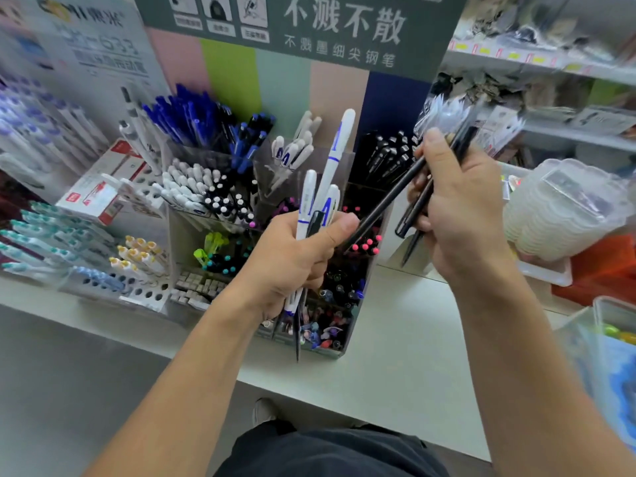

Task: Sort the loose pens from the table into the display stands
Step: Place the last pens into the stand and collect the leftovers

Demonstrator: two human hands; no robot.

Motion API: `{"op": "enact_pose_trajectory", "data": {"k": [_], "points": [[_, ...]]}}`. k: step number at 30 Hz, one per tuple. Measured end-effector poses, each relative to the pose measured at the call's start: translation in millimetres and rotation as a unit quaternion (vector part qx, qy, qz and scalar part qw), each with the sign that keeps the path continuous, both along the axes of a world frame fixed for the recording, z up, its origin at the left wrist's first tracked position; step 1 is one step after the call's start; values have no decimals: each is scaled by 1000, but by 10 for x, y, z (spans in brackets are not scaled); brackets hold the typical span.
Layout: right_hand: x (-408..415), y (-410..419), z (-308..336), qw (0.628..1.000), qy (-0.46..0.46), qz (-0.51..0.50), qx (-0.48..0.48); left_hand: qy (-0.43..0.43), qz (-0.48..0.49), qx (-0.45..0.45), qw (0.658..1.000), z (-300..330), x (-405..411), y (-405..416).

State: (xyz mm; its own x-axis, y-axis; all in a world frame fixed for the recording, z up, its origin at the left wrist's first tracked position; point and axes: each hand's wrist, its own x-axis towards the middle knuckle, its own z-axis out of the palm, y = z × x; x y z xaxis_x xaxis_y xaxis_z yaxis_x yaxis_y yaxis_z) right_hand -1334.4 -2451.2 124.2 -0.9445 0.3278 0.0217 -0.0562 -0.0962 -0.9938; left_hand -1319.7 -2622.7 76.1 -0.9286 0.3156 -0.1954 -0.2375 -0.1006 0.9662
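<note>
Left hand (296,256) grips a bunch of white pens (330,173) mid-frame, right hand (457,215) holds black pens (409,204) just right of it, both over the display stand (347,160). I'd match by color, drop blacks in the upper-right black compartment, one bunch at a time

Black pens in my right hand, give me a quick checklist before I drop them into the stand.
1. Right hand grips the black pens: ok.
2. Left hand holds the white pens clear of the compartments: ok.
3. Matching black pen compartment visible at back right of the display stand: ok.
4. Room left in that compartment: cannot tell.
5. Pens all point the same way: cannot tell.
</note>
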Motion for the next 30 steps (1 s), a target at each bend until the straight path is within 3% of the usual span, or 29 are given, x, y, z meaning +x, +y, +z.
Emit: {"op": "enact_pose_trajectory", "data": {"k": [4,12,14,18,25,30], "points": [[-47,-128,21,999,20,46,-15,24,-12,-19,999,62,1,49],[20,-148,-99,984,-23,143,99,10,56,9,998,41,-6,41],[5,-74,-65,961,-32,217,171,-4,74,38,997,42,-23,-31],[41,-98,-83,868,-54,406,282,1,94,78,993,105,-106,-131],[45,-74,-167,879,-54,416,226,3,107,47,993,150,-93,-135],[54,66,-117,962,-113,246,-35,1,146,41,988,138,-117,-206]]}}
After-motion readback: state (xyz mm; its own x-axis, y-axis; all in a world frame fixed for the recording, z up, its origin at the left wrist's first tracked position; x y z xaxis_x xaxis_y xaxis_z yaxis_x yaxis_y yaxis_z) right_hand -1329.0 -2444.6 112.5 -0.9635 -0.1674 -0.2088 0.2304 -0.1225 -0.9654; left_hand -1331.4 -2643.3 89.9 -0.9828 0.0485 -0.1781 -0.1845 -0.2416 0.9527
